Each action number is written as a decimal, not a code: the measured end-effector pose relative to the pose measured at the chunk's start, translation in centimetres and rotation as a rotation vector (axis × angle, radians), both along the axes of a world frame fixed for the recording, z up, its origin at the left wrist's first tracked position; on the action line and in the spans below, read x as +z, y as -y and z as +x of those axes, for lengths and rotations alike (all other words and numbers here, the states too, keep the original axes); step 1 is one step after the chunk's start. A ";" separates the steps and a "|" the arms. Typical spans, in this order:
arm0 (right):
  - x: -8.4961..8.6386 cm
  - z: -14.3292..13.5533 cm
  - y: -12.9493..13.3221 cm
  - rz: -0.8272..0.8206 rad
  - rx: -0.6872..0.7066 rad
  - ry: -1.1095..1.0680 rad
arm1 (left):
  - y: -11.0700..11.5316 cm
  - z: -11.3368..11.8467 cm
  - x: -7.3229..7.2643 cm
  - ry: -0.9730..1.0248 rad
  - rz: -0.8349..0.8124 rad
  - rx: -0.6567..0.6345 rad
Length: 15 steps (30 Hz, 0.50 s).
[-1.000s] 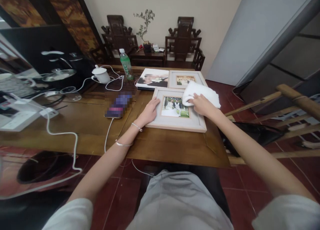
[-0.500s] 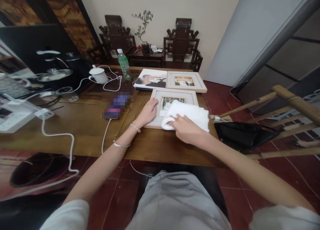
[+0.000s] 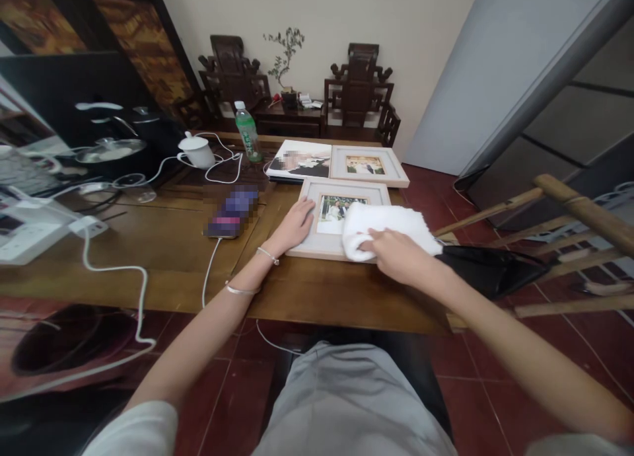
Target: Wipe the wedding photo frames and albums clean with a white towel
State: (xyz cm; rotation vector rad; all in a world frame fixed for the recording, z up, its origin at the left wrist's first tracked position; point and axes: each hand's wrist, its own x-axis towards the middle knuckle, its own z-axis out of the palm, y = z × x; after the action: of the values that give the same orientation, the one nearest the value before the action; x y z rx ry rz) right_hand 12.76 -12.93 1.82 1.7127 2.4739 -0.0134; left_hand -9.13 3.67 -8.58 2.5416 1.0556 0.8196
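A light wooden picture frame [image 3: 321, 246] with a small photo in a pale mat lies face up on the table. My left hand [image 3: 296, 223] holds its left edge, the fingers lying over the border. A folded white cloth [image 3: 391, 225] covers the lower right part of the frame and hangs past its right side. My right hand [image 3: 396, 252] is closed on the near edge of that cloth and presses it on the frame. Just behind lie a second picture frame [image 3: 396, 168] and a white-covered photo book [image 3: 300, 153] with a blurred picture.
Left of the frame lies a phone [image 3: 230, 211] with a charging cable. Farther back stand a green-labelled bottle [image 3: 247, 132] and a white lidded cup [image 3: 197, 151]. A power strip [image 3: 37, 225] sits at the far left. A bamboo chair [image 3: 584, 208] with a black bag [image 3: 490, 267] stands right of the table.
My right hand has slid the white cloth to the right across the frame, uncovering more of the photo. My left hand has stayed at the frame's left edge.
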 end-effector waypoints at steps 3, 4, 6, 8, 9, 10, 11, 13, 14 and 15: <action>1.2 3.3 -1.6 0.064 -0.099 0.008 | 0.0 0.1 0.0 -0.003 -0.001 0.002; 1.3 4.2 -2.7 0.132 -0.128 0.012 | 0.1 0.1 0.1 -0.004 -0.003 0.002; 0.8 5.6 -5.5 0.295 -0.185 0.036 | 0.2 0.0 0.2 -0.007 -0.005 0.007; -0.3 6.1 -8.5 0.392 -0.117 0.089 | 0.3 0.0 0.3 -0.009 -0.007 0.018; -1.0 6.0 -10.0 0.401 -0.081 0.120 | 0.4 -0.1 0.4 -0.010 -0.009 0.022; -1.7 5.7 -11.2 0.389 -0.066 0.139 | 0.4 -0.1 0.5 -0.011 -0.011 0.024; -2.4 5.3 -12.1 0.368 -0.056 0.155 | 0.4 -0.2 0.5 -0.011 -0.012 0.025; -3.5 4.2 -13.1 0.327 -0.058 0.175 | 0.5 -0.2 0.6 -0.009 -0.014 0.019; -3.8 3.7 -13.1 0.312 -0.058 0.180 | 0.5 -0.3 0.6 -0.008 -0.013 0.016; -4.0 3.2 -12.8 0.299 -0.052 0.185 | 0.5 -0.2 0.6 -0.007 -0.010 0.013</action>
State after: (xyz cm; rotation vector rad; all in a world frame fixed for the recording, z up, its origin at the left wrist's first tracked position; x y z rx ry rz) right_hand 15.99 -0.11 -2.23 1.7918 2.3884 0.5101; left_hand -9.38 3.19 -7.96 2.5340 1.0766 0.8079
